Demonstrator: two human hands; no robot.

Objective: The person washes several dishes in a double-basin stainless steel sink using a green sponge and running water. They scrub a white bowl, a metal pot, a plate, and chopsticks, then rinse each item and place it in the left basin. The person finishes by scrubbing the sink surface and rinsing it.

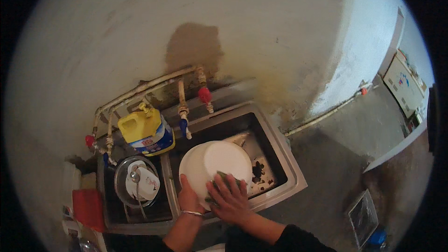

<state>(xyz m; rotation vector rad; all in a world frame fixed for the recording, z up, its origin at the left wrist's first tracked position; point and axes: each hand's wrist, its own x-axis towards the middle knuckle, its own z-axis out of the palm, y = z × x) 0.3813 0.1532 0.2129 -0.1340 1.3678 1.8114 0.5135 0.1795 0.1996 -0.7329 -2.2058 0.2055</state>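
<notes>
A round white basin [196, 164] is held tilted over the right-hand sink bowl [276, 147], with its round flat base in view. My left hand [190, 197] grips the basin's near left edge, thumb along its side. Spread flat near the base, my right hand [229, 196] presses a dark green scouring pad [223, 175] against the basin. Most of the pad is hidden under my fingers. Dark food scraps [259, 173] lie on the sink floor to the right of the basin.
In the left sink bowl, a metal bowl [120, 189] holds white dishes [148, 182] and a metal spoon [134, 176]. A yellow detergent jug [147, 129] stands behind the divider. Blue-handled taps [183, 127] and red-handled valves [204, 95] project from the wall pipes [140, 89].
</notes>
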